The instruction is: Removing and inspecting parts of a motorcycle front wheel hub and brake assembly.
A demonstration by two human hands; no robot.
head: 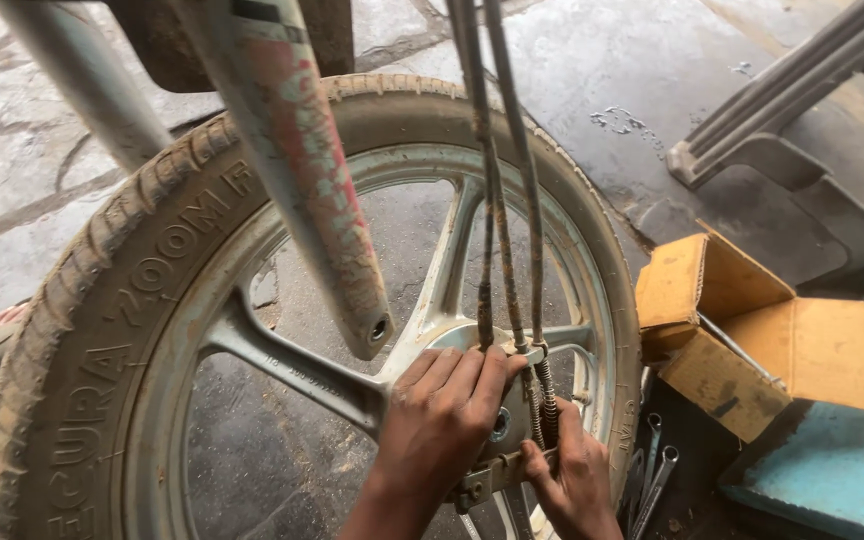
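Head view: motorcycle wheel (152, 330) standing upright on wet ground, left hand (442, 410) laid flat with fingers together over the hub (452, 345), right hand (572, 480) just below and beside it, fingers curled around the lower end of the rusty cables (497, 200) where the spring sleeve meets the small metal lever (497, 475). Step in hand judged as work on the cable fitting at the hub brake; next move likely calls for a steady hold on the hub and a tool from the spanners (652, 470) lying near the open cardboard box (752, 335).
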